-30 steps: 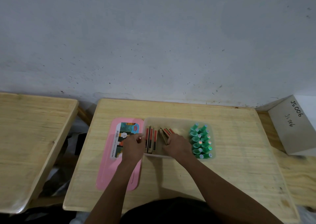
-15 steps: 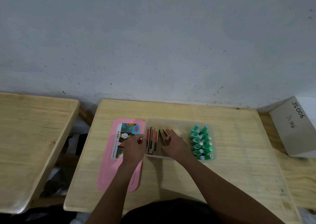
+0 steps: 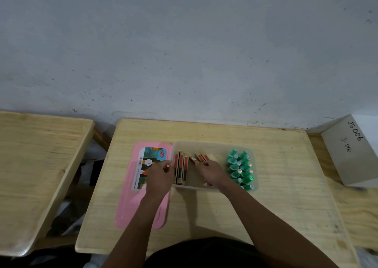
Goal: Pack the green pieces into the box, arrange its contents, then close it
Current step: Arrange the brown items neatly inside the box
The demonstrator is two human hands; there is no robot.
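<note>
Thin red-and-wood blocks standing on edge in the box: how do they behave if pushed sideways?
Likely to topple: the blocks are thin and stand on narrow edges, and those by the right hand already lean. Probably stiff, as they look like flat wooden slabs with straight edges. The box wall beside them should stop much sliding.

A clear plastic box sits open just below the middle of the frame. At its right end, green cone-shaped pieces are packed tightly in two columns, several showing shiny round ends. Against its left wall three flat red-and-wood pieces stand on edge, side by side. A few leaning pieces of the same kind tilt near the box's middle. The pink lid, with a printed label, lies flat just left of the box.
</note>
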